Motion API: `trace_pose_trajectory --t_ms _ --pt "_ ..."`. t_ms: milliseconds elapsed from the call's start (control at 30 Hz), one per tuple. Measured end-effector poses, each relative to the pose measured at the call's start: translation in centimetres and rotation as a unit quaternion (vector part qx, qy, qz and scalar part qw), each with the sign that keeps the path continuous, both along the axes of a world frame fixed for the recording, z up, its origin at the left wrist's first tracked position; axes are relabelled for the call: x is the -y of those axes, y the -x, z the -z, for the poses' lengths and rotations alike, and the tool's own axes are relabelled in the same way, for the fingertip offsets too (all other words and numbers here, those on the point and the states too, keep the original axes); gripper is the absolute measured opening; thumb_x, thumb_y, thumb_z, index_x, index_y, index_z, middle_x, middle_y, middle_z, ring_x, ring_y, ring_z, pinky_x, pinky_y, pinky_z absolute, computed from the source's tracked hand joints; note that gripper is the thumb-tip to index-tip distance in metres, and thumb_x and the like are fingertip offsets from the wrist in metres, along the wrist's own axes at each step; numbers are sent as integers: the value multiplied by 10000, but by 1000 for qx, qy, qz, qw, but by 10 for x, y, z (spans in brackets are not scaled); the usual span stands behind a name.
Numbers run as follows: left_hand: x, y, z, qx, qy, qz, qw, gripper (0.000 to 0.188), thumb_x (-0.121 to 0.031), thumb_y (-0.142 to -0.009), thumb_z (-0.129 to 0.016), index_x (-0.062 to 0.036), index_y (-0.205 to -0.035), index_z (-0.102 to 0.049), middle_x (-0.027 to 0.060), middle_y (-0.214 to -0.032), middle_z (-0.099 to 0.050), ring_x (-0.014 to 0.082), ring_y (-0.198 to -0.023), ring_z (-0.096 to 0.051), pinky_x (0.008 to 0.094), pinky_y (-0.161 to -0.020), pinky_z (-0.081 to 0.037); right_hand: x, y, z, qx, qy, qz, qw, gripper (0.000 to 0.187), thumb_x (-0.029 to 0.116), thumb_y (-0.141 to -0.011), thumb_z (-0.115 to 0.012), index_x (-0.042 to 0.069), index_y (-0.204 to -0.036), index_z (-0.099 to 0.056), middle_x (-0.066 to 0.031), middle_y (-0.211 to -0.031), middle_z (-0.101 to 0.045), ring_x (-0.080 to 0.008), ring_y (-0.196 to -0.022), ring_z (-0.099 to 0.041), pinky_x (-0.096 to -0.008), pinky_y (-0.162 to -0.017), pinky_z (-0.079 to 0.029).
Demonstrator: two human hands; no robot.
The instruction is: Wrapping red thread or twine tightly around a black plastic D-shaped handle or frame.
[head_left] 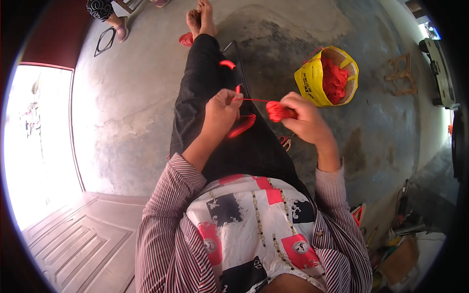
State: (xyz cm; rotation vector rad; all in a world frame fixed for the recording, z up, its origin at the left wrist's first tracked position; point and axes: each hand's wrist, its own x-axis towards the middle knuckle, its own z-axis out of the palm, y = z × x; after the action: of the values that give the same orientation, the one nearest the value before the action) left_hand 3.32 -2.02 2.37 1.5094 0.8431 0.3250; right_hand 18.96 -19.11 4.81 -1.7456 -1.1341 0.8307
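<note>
My left hand [222, 110] is pinched over my lap on a thin red cord [255, 100], which runs taut toward the right. At its other end, my right hand [308, 119] is closed around a small wound bundle of red cord [277, 112]. More red cord [243, 126] hangs in a blurred loop just below my left hand, over the dark trousers. A further red curve [227, 64] shows above that hand, by the leg. Scissors [286, 142] with pale and red handles lie partly hidden beside my right thigh.
On the floor to the right stands a yellow bag [312, 85] filled with red cord [334, 80]. Another red bundle [186, 39] lies near bare feet [201, 19]. Another person's shoe [121, 29] shows far left. Mixed items [400, 261] crowd the lower right.
</note>
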Motion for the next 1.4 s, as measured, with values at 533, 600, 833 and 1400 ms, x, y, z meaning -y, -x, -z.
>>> trace_pose_trajectory --t_ms 533,600,833,1400 --pt "3 -8 -38 23 124 54 990 179 -193 -900 -540 -65 -776 -559 -16 -584 -465 85 -446 -365 228 -418 -259 -15 24 12 -249 -175 184 935 307 170 -905 -657 25 -1168 -591 -97 -1133 -608 -224 -1052 -611 -321 -898 -492" --pt "-3 -1 -6 37 81 100 991 206 -217 -912 -535 -61 -780 -555 -8 -588 -455 89 -437 -363 233 -417 -264 -1 -9 2 -355 -280 263 852 300 210 -970 -550 62 -1231 -569 -100 -1176 -609 -235 -1094 -593 -365 -980 -449" --pt "4 -15 -4 -117 344 12 931 381 -406 -984 -445 -56 -860 -529 229 -755 -643 113 -413 -355 255 -401 -293 108 -65 -15 -503 -375 123 769 341 259 -1012 -451 6 -1236 -497 -6 -783 -527 -92 -622 -485 -276 -653 -424" --pt "59 18 -44 134 -331 218 909 430 -172 -713 -815 -16 -1074 -640 176 -1196 -573 297 -1001 -611 345 -888 -494 42 67 30 -556 -95 202 800 330 301 -901 -651 25 -1081 -631 -34 -906 -621 -121 -844 -583 -296 -786 -479"
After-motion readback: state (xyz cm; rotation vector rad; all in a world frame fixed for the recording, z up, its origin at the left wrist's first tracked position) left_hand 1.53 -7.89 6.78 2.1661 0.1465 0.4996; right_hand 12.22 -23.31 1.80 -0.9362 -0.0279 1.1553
